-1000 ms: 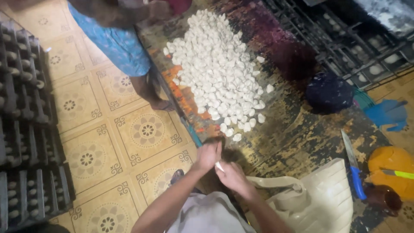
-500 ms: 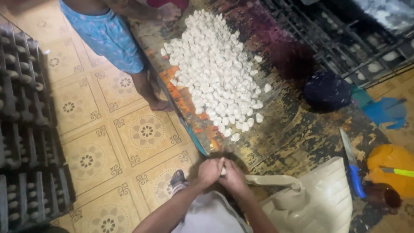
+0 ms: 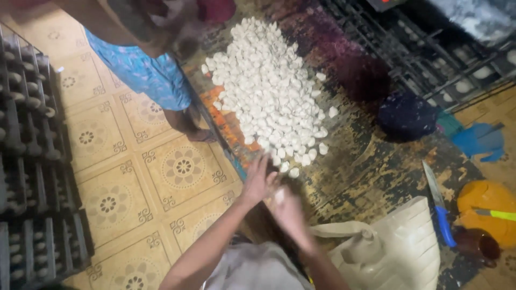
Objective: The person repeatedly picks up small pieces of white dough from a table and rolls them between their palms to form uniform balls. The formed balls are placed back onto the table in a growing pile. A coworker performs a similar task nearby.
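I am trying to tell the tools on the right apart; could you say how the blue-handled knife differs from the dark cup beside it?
The blue-handled knife lies flat, long and thin; the dark cup stands upright, short and round. The knife has a pale blade and a bright blue handle; the cup is dark brownish all over. Both rest on the worn, dark mat, close together.

Just one view here, a head-worn camera looking steeply down from standing height, so it's fairly far off. It takes in the tiled floor [image 3: 134,177] on the left and a worn mat [image 3: 371,166] on the right.
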